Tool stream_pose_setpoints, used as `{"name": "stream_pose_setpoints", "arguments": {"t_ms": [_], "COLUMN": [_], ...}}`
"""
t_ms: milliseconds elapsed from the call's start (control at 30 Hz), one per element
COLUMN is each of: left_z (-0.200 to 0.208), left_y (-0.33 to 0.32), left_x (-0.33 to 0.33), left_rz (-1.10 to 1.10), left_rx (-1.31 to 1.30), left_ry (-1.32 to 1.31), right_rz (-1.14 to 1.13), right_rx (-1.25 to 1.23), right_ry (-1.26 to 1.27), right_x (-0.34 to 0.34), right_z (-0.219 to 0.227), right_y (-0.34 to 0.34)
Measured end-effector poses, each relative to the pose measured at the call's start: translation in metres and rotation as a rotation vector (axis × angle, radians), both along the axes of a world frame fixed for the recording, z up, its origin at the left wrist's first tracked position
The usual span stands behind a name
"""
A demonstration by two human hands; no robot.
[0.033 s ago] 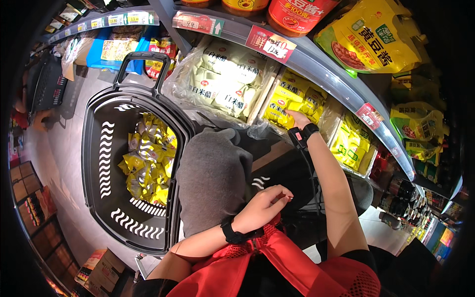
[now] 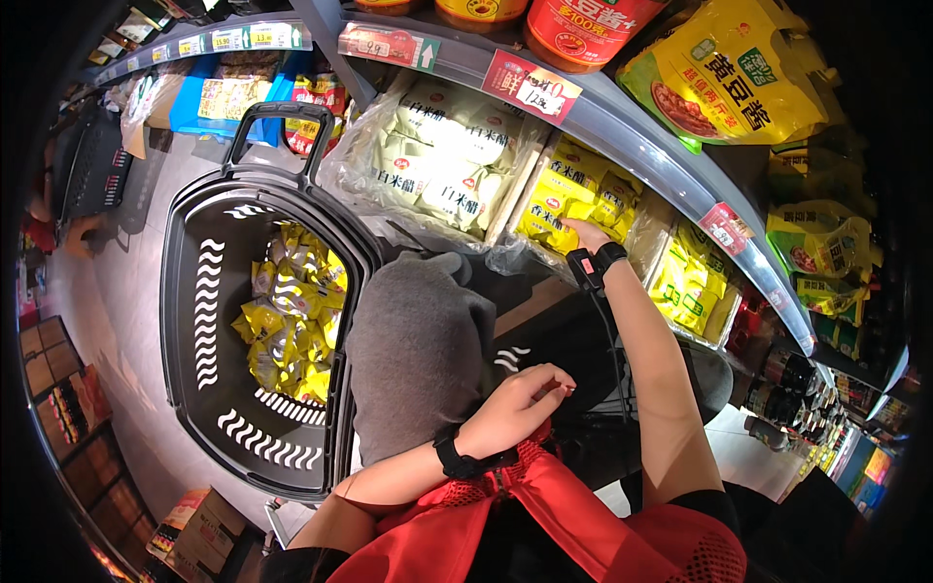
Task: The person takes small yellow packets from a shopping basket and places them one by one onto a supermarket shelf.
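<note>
My right hand (image 2: 589, 236) reaches into a box of yellow vinegar pouches (image 2: 555, 199) under the shelf. Its fingers close on the near edge of one pouch; the fingertips are partly hidden. Over my lap, my left hand (image 2: 517, 412) hangs with loosely curled fingers and nothing visible in it. To the left stands a black shopping basket (image 2: 206, 413), its handle raised. Several yellow-and-silver pouches (image 2: 296, 316) lie heaped inside it. Left of my right hand, white vinegar pouches (image 2: 442, 160) fill a plastic-lined box.
The shelf edge (image 2: 622, 126) curves above the boxes, bearing red jars (image 2: 583, 34) and large yellow bags (image 2: 734, 78). Right of my hand is another box of yellow-green pouches (image 2: 688, 282). My grey-clad knee (image 2: 418, 350) stands between basket and boxes. A cardboard carton (image 2: 199, 534) sits at lower left.
</note>
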State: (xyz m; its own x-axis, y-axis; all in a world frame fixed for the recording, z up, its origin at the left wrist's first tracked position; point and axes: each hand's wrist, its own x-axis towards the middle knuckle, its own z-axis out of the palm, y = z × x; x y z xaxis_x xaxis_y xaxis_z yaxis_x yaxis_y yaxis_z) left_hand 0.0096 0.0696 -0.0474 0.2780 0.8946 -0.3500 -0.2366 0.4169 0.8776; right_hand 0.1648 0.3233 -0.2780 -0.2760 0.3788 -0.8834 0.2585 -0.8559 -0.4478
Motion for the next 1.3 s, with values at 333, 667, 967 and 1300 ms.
{"name": "stream_pose_setpoints", "arguments": {"t_ms": [333, 667, 967, 1300], "left_z": [-0.002, -0.006, 0.034, -0.038], "left_y": [0.000, -0.003, -0.012, -0.070], "left_x": [0.004, 0.007, -0.034, -0.239], "left_rz": [-0.023, 0.000, 0.042, 0.907], "left_rx": [0.017, 0.104, 0.085, 0.068], "left_ry": [0.056, 0.158, -0.313, 0.825], "right_rz": [0.241, 0.012, -0.331, -0.270], "right_rx": [1.053, -0.178, 0.097, 0.294], "right_ry": [-0.899, 0.346, 0.358, 0.592], "right_x": [-0.016, -0.048, -0.002, -0.015], "right_z": [0.009, 0.034, 0.029, 0.097], "right_y": [0.001, -0.005, 0.003, -0.074]}}
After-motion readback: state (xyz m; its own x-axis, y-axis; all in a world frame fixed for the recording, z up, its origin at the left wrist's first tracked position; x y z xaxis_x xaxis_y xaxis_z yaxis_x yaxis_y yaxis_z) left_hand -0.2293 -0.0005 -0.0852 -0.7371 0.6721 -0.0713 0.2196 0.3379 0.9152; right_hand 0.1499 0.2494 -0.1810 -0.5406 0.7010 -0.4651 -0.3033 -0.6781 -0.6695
